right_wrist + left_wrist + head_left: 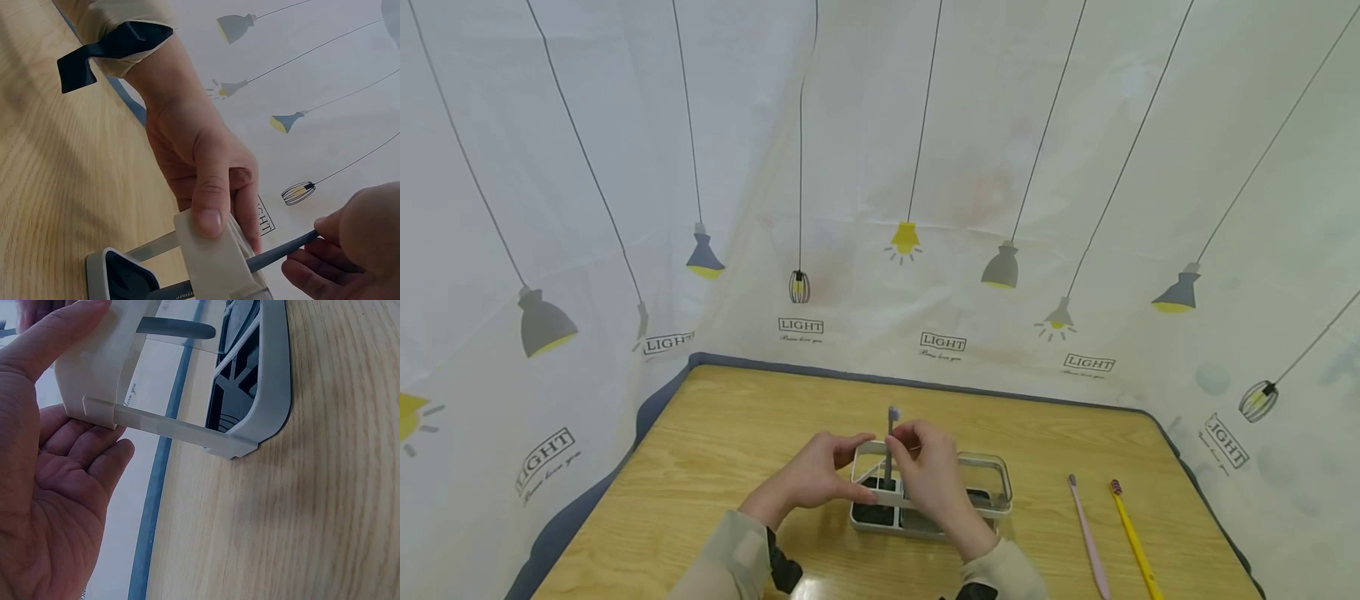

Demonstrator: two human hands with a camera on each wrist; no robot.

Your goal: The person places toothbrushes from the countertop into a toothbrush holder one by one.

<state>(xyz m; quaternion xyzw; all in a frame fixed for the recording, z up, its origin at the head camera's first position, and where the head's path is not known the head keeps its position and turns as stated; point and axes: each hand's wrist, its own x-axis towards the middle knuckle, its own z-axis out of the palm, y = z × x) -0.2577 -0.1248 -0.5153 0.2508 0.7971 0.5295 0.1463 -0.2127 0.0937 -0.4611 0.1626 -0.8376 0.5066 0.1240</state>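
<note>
A white toothbrush holder with dark compartments (897,517) stands on the table below both hands. My left hand (816,475) grips the left end of its raised upper rim (209,265), thumb on the near side and fingers on the far side. A dark grey toothbrush (889,467) stands upright, bristles up, through the rim's left part and down into the base. My right hand (934,475) pinches the toothbrush below its head. In the right wrist view the handle (284,251) runs through the rim toward the base. The right hand hides part of the holder's middle.
A pink toothbrush (1088,537) and a yellow toothbrush (1135,542) lie on the wooden table (760,417) to the right of the holder. Behind the table hangs a white curtain (865,167) printed with lamps.
</note>
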